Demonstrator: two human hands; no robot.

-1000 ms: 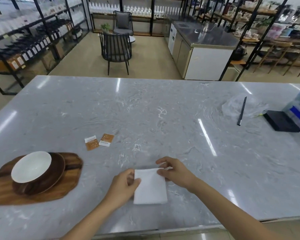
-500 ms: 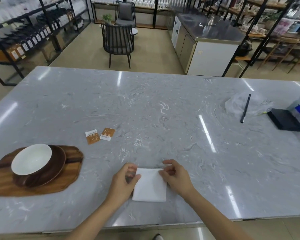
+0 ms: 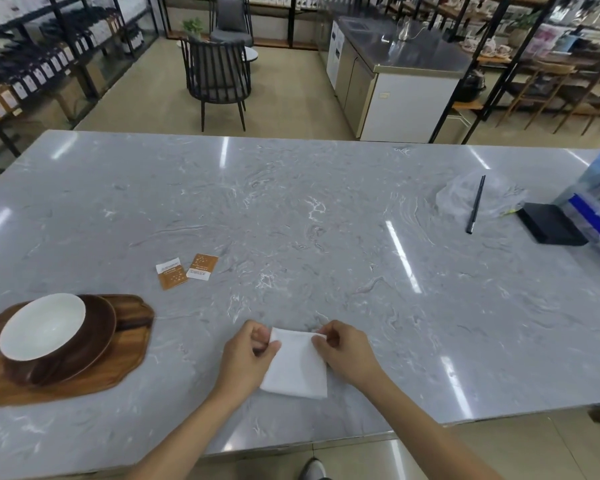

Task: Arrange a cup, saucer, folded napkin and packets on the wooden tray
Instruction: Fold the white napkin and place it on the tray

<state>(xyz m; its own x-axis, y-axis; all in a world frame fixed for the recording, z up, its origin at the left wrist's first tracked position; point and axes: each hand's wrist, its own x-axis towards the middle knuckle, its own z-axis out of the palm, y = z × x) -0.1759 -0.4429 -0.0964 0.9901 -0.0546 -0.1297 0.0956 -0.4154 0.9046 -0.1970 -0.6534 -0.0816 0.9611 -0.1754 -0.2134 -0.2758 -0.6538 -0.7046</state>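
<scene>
Both hands pinch the far corners of one white napkin (image 3: 297, 367): the left hand (image 3: 246, 358) grips its far left corner between thumb and curled fingers, and the right hand (image 3: 347, 351) pinches its far right corner the same way. The napkin lies folded into a rough square near the front edge of the table (image 3: 326, 220), its near edge flat on the stone. To the left, one wooden tray (image 3: 125, 355) carries one dark brown saucer (image 3: 97, 327) with one cup (image 3: 42, 332), white inside, sitting on it. Beyond the napkin and just past the tray lie two packets (image 3: 186, 270), orange and white, side by side and nearly touching. Far to the right are one clear plastic bag (image 3: 478, 195) with a dark stick (image 3: 476, 204) across it, one black box (image 3: 551, 226) and a blue and clear container (image 3: 596, 202). The table is grey marbled stone with light streaks; behind it stand one dark slatted chair (image 3: 217, 74), a steel-topped counter (image 3: 395, 74) and shelving on both sides. Compared with half a second ago, both hands have shifted to the napkin's far corners, and its right far corner is now lifted slightly.
</scene>
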